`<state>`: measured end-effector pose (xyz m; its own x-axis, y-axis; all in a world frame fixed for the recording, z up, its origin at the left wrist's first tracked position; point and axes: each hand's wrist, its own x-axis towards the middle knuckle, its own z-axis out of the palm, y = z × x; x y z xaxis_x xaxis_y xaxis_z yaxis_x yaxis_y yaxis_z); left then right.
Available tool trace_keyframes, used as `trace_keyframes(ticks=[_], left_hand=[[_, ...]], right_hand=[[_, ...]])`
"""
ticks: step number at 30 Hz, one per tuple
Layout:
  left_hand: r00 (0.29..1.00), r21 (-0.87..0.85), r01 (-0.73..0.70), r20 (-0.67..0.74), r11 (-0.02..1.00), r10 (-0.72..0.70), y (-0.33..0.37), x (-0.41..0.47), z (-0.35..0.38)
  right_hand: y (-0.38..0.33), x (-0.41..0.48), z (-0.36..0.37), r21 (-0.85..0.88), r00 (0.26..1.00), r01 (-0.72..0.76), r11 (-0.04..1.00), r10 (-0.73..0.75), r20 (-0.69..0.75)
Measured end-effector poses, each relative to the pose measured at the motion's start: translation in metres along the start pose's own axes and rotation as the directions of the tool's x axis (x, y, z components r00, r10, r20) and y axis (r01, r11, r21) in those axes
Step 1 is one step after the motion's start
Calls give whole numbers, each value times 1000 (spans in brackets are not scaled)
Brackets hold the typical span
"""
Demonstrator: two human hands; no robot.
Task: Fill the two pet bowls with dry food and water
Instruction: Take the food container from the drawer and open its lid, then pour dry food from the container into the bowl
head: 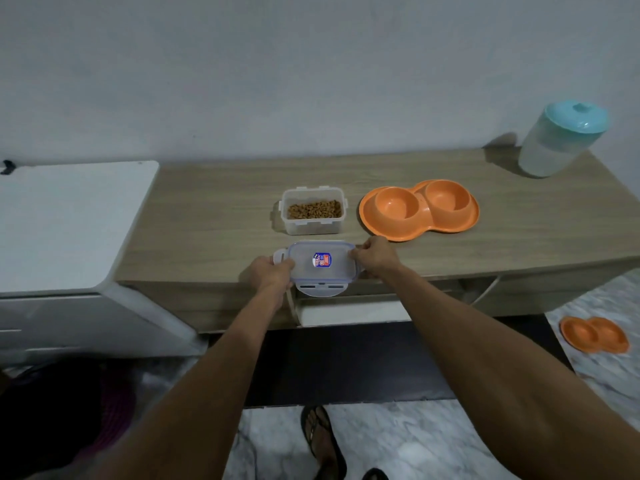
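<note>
So I'm pinching the clear rectangular plastic lid (322, 263) by its ends, left hand (272, 271) and right hand (375, 256) both curling round it, at the wooden countertop's (207, 220) near edge. The clear plastic tub of brown kibble (313, 211) is sitting just beyond, with the orange plastic double pet bowl (419, 209) right of it.

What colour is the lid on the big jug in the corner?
Light turquoise blue. The jug's lid shows in the head view, far right on the wooden table.

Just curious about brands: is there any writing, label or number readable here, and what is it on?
Sticker on the clear lid, held by the left hand and right hand: blue, white and red print, too blurred to read.
Food container, orange double bowl, lidded jug: no writing visible.
</note>
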<state>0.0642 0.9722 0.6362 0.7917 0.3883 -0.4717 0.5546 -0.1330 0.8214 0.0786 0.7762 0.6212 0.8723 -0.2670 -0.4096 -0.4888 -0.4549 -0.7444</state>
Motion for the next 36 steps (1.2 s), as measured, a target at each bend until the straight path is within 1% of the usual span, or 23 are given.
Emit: trace_keyframes(ticks=[4,9,14,17,19,21,23,25,27,29,30,32,36], left_hand=[[1000,108,-26,-4,994,27,2,13,6],[998,217,-59,-2,974,61,7,22,10],[995,388,-94,-1,917,103,10,26,13],[993,440,-109,13,891,115,13,29,14],[991,469,-124,21,875,129,15,30,14],[988,495,-146,32,856,150,17,28,13],[979,555,-195,55,809,198,17,27,12],[951,664,-288,112,690,289,18,24,10],[887,743,-418,211,522,410,15,26,9],[812,757,-526,313,387,492,12,30,11],[790,757,-555,348,347,504,9,31,13],[774,749,-583,393,316,496,5,33,16],[770,734,-598,416,322,484,2,38,19]], right_hand=[[-5,13,8,-69,999,-37,997,35,-35],[-7,30,14,-155,998,-37,987,29,-56],[-14,34,17,-262,996,-46,964,25,-84],[-25,33,18,-353,984,-89,932,27,-177],[-34,33,17,-375,963,-73,924,-33,-269],[-47,38,16,-319,945,-20,948,-87,-315],[-61,47,16,-180,949,-8,984,-50,-312],[-75,57,16,-48,961,-40,998,25,-275],[-85,67,18,43,969,-93,995,100,-224],[-88,76,22,114,971,-143,983,162,-174],[-89,79,24,148,971,-159,976,181,-155],[-91,81,26,193,971,-180,964,206,-124],[-96,84,22,270,969,-213,939,239,-68]])
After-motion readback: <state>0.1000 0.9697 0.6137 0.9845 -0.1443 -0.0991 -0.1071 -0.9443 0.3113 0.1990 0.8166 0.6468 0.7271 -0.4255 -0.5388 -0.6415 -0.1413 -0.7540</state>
